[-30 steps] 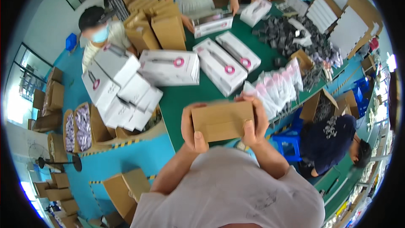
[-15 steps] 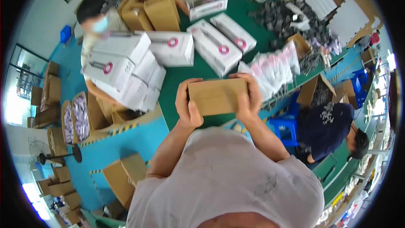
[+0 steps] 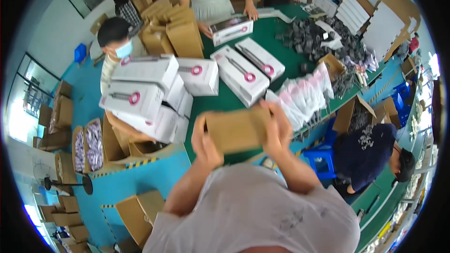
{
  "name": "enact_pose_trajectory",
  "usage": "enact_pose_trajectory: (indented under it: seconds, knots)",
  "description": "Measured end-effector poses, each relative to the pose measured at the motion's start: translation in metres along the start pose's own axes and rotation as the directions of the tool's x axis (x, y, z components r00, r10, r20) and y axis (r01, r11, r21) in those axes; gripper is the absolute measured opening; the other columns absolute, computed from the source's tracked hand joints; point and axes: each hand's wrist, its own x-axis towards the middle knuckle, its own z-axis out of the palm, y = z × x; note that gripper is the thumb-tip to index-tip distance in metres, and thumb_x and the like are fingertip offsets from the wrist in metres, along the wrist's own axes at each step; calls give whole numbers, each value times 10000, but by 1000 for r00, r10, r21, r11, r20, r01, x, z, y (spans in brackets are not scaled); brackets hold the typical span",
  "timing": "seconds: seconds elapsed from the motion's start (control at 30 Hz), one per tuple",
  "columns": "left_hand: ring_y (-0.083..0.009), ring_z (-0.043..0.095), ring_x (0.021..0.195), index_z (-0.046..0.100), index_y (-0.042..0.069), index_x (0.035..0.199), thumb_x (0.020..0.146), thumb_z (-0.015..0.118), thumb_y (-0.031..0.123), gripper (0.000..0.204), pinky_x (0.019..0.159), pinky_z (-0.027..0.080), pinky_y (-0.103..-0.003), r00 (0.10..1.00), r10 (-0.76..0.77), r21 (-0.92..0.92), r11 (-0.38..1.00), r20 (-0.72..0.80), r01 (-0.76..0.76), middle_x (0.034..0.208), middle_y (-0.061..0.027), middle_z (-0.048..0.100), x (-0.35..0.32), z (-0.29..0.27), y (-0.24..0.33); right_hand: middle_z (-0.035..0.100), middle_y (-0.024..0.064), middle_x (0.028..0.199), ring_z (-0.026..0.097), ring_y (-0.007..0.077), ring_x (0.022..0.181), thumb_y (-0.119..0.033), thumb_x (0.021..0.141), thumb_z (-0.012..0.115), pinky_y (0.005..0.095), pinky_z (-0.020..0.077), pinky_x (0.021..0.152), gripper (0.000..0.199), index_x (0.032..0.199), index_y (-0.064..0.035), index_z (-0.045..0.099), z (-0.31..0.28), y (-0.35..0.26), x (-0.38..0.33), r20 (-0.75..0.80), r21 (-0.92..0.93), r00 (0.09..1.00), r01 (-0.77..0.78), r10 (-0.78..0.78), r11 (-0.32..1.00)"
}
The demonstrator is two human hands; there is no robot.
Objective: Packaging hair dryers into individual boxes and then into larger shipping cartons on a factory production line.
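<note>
A green table point(image 3: 290, 61) carries white boxes with pink rings point(image 3: 241, 72) at its middle, dark small parts point(image 3: 309, 37) beyond them, white pouches point(image 3: 304, 96) nearer, brown cartons point(image 3: 180, 35) leftward

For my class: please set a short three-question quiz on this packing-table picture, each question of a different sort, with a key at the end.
1. True or false: the brown cardboard box is held between the left hand and the right hand.
2. Multiple choice: what colour is the table top under the white product boxes? A red, B green, C yellow.
3. Fill in: the person in dark blue crouches beside a blue ____.

Key: 1 true; 2 B; 3 stool.
</note>
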Motion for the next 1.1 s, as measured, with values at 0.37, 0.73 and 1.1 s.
enact_pose_trajectory:
  seconds: [0.37, 0.73, 1.1]
  knots:
    - [-345, 716, 1160, 632, -43, 1355, 1109, 556, 142, 317, 1041, 558, -439, 1000, -20, -13, 1000, 0, 20, 1281, -202, 735, -11, -5, -13, 785, 231, 1153, 761, 330, 1037, -165, 1101, 546, 408, 585, 955, 343, 1277, 84, 703, 3, -17, 13, 53, -203, 989, -123, 136, 971]
    - [-387, 740, 1096, 597, -67, 1371, 1129, 535, 424, 551, 973, 593, -473, 993, 117, -62, 991, -31, -119, 1272, -248, 724, 28, 3, -11, 773, 228, 1139, 752, 307, 1054, -316, 1111, 601, 397, 572, 986, 448, 1260, 90, 715, 12, 15, 26, 24, -29, 988, -151, 152, 988]
    - [-351, 622, 1338, 275, -22, 1690, 1103, 597, 576, 897, 1137, 505, -477, 986, 159, -583, 798, -42, -153, 1500, -242, 589, 47, 9, -9, 791, 125, 1090, 720, 190, 1007, -303, 1134, 646, 349, 571, 915, 383, 1205, 56, 759, 21, -21, 86, 55, 54, 985, -164, 161, 985]
